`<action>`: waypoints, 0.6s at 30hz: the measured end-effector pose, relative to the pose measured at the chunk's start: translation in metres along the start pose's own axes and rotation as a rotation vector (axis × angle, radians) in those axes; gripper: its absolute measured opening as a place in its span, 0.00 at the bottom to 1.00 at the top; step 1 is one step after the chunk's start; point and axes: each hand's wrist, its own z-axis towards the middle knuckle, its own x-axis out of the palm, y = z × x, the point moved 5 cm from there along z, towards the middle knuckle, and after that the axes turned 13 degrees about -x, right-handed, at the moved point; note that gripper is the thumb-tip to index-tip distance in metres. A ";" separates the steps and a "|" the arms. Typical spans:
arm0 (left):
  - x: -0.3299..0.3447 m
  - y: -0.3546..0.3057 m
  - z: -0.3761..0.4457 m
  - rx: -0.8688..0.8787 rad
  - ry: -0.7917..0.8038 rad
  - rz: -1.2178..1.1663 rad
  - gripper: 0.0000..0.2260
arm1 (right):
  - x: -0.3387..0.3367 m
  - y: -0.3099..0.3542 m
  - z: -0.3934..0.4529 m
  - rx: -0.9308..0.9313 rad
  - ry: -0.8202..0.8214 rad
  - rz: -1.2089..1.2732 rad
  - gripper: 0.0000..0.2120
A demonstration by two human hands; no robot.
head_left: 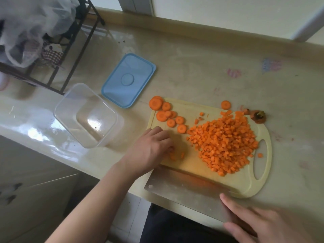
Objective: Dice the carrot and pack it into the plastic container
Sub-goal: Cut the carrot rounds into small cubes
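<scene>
The left hand [154, 146] is down on the cutting board [245, 188], fingers curled over a few small carrot bits [175, 155] near the board's left edge, seemingly gathering or steadying them, though I cannot tell whether it actually pinches any. The right hand [263, 223] holds the cleaver [185, 186] at its handle end, index finger laid along the blade, which lies nearly flat across the board's near edge. To the right sits a big heap of diced carrot [226, 144]; a row of uncut carrot rounds [168, 114] waits at the far left corner, with one stray round [225, 104] further right and the carrot top [259, 116] just off the board. The plastic container [85, 114] stands open and empty to the left of the board, its blue lid [128, 79] just beyond it. By my judgement the dicing isn't finished: those rounds want stacking, a few at a time, with fingertips tucked back from the edge. Keeping the heap pushed right would leave clear cutting room.
</scene>
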 end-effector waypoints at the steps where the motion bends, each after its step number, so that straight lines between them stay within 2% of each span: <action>1: -0.001 0.000 -0.001 -0.009 -0.009 -0.002 0.08 | -0.001 0.001 0.001 -0.002 -0.001 0.014 0.24; 6: 0.002 -0.003 -0.005 0.012 -0.006 0.023 0.08 | -0.003 0.001 0.002 0.015 -0.039 0.035 0.27; 13: 0.000 -0.006 0.003 0.052 0.002 0.043 0.07 | -0.002 -0.005 -0.013 0.052 -0.031 0.115 0.23; 18: -0.001 -0.019 0.012 0.179 0.086 0.027 0.08 | -0.002 -0.006 -0.011 0.062 0.011 0.144 0.24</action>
